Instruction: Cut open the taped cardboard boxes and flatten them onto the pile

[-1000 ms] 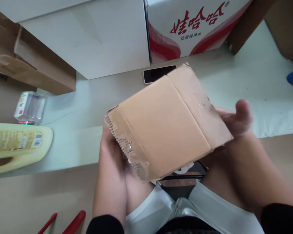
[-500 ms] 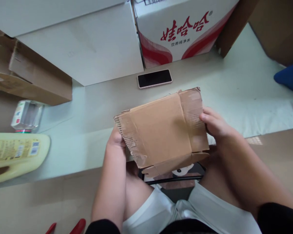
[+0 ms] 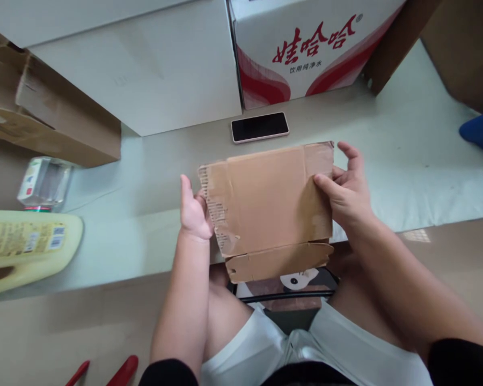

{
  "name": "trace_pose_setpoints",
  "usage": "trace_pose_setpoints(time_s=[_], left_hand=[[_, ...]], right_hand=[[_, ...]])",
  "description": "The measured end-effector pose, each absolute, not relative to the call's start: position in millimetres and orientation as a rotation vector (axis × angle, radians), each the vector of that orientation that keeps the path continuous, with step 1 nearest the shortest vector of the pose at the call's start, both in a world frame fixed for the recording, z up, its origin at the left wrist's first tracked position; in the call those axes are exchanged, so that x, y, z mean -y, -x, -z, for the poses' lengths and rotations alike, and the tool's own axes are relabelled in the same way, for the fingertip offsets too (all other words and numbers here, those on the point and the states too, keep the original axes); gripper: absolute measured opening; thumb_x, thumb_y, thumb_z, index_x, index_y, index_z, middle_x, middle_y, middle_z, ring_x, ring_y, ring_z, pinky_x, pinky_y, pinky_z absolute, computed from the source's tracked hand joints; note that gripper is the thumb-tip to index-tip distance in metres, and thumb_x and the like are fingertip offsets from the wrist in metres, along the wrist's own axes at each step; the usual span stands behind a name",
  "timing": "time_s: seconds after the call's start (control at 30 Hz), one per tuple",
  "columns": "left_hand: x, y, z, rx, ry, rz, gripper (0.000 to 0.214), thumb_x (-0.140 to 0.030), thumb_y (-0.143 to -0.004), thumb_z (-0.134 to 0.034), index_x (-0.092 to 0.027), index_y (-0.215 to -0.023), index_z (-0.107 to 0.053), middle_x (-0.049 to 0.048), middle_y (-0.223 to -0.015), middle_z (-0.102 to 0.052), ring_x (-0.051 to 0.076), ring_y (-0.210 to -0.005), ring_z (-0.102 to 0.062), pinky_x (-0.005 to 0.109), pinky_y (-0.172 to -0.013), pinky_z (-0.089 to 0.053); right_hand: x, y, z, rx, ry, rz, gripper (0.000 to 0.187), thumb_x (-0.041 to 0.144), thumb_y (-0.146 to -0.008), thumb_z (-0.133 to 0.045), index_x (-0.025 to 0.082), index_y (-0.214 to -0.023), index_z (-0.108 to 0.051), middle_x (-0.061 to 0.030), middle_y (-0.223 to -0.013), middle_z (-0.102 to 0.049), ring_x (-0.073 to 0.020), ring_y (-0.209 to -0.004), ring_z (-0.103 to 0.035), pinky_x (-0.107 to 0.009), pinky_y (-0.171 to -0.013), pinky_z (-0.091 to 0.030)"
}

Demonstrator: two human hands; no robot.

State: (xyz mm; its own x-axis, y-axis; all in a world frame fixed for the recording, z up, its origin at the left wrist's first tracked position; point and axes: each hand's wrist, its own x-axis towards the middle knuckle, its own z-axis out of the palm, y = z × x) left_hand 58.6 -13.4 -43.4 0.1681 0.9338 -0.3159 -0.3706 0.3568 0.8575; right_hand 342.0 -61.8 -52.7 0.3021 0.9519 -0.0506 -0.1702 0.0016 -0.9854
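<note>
A flattened cardboard box (image 3: 268,201) is held up in front of me, above my lap and the table edge. Its left edge is torn, showing the corrugation, and a narrow flap hangs along the bottom. My right hand (image 3: 348,187) grips the right side, thumb on the front face and index finger raised off the corner. At the torn left edge, my left hand (image 3: 195,212) supports the cardboard from behind. The left thumb points up, away from the sheet, and the other fingers are mostly hidden behind it.
A phone (image 3: 260,127) lies behind the cardboard on the cloth-covered table (image 3: 394,145). White boxes (image 3: 145,75) and a red-and-white carton (image 3: 306,59) stand at the back. To the left are a brown carton (image 3: 72,118), a clear bottle (image 3: 46,182) and a yellow jug (image 3: 32,249).
The cardboard has turned slightly and its lower flap faces me more. My right thumb has moved inward onto the face and its index finger has lifted. My left thumb has come off the edge.
</note>
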Motion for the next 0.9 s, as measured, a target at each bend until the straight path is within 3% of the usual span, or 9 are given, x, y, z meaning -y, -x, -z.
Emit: trace_pose_setpoints(time_s=[0.07,0.13,0.2,0.33,0.47,0.53,0.67,0.8,0.9], left_hand=[[17,-61,38,-0.999,-0.802,-1.001,0.062,-0.074,-0.074,-0.073,-0.019,-0.101,-0.074,0.0145,-0.105,-0.079,0.039,-0.125,-0.068,0.049,-0.096,-0.062],[19,-60,37,-1.03,-0.85,-0.915,0.054,-0.054,-0.062,-0.091,-0.018,-0.098,-0.075,0.0134,-0.102,-0.08,0.039,-0.122,-0.07,0.048,-0.099,-0.061],[17,-54,39,-1.089,-0.82,-0.976,0.048,-0.04,-0.055,-0.096,-0.019,-0.093,-0.075,0.0102,-0.097,-0.081,0.037,-0.118,-0.072,0.047,-0.102,-0.06],[0,-33,42,-1.157,-0.639,-1.535,0.026,-0.041,-0.075,-0.081,-0.021,-0.091,-0.074,0.0062,-0.104,-0.081,0.027,-0.127,-0.068,0.04,-0.114,-0.052],[-16,-24,41,-1.089,-0.52,-1.612,0.028,-0.039,-0.097,-0.054,-0.02,-0.095,-0.074,0.0091,-0.12,-0.078,0.022,-0.141,-0.057,0.033,-0.12,-0.046],[-19,-29,43,-1.056,-0.483,-1.572,0.028,-0.037,-0.099,-0.052,-0.019,-0.096,-0.074,0.0096,-0.12,-0.077,0.023,-0.141,-0.057,0.035,-0.118,-0.048],[-16,-43,54,-1.002,-0.426,-1.437,0.019,-0.035,-0.093,-0.064,-0.019,-0.096,-0.073,0.0098,-0.113,-0.079,0.027,-0.134,-0.064,0.041,-0.114,-0.053],[-10,-50,59,-0.991,-0.402,-1.319,0.017,-0.034,-0.087,-0.07,-0.019,-0.094,-0.072,0.011,-0.114,-0.079,0.028,-0.131,-0.066,0.042,-0.112,-0.054],[-3,-55,50,-0.951,-0.432,-1.341,0.023,-0.041,-0.088,-0.07,-0.021,-0.1,-0.071,0.0111,-0.12,-0.077,0.027,-0.133,-0.064,0.04,-0.11,-0.054]], right_hand=[[58,-339,55,0.808,1.259,-1.004,0.07,0.035,-0.074,-0.084,0.035,-0.133,-0.045,0.0077,-0.077,-0.067,-0.0126,-0.064,-0.064,-0.025,-0.063,-0.055],[52,-342,58,0.78,1.273,-0.987,0.06,0.035,-0.074,-0.082,0.032,-0.126,-0.052,0.0059,-0.081,-0.068,-0.0121,-0.065,-0.064,-0.025,-0.062,-0.054],[46,-350,61,0.731,1.274,-0.999,0.042,0.039,-0.075,-0.078,0.027,-0.111,-0.059,0.0023,-0.085,-0.069,-0.0119,-0.066,-0.064,-0.024,-0.061,-0.052],[40,-362,55,0.578,1.226,-1.094,0.033,0.053,-0.076,-0.066,0.023,-0.088,-0.063,-0.0022,-0.084,-0.068,-0.0128,-0.069,-0.066,-0.025,-0.058,-0.052],[56,-339,39,0.679,1.145,-1.361,0.049,0.065,-0.072,-0.068,0.027,-0.103,-0.067,-0.0041,-0.104,-0.073,-0.0145,-0.072,-0.067,-0.028,-0.058,-0.053],[66,-320,35,0.821,1.138,-1.459,0.053,0.061,-0.07,-0.077,0.028,-0.109,-0.065,-0.0036,-0.101,-0.072,-0.0131,-0.065,-0.063,-0.027,-0.052,-0.049],[80,-292,37,0.862,1.226,-1.52,0.047,0.059,-0.068,-0.083,0.022,-0.086,-0.06,0.0013,-0.064,-0.058,-0.0112,-0.052,-0.052,-0.025,-0.045,-0.041],[89,-282,33,0.649,1.342,-1.376,0.052,0.054,-0.058,-0.09,0.022,-0.088,-0.061,0.0015,-0.069,-0.06,-0.0111,-0.052,-0.054,-0.022,-0.039,-0.04],[101,-286,26,0.566,1.336,-1.391,0.055,0.051,-0.053,-0.094,0.021,-0.082,-0.058,0.0069,-0.058,-0.052,-0.0045,-0.038,-0.039,-0.017,-0.032,-0.03]])
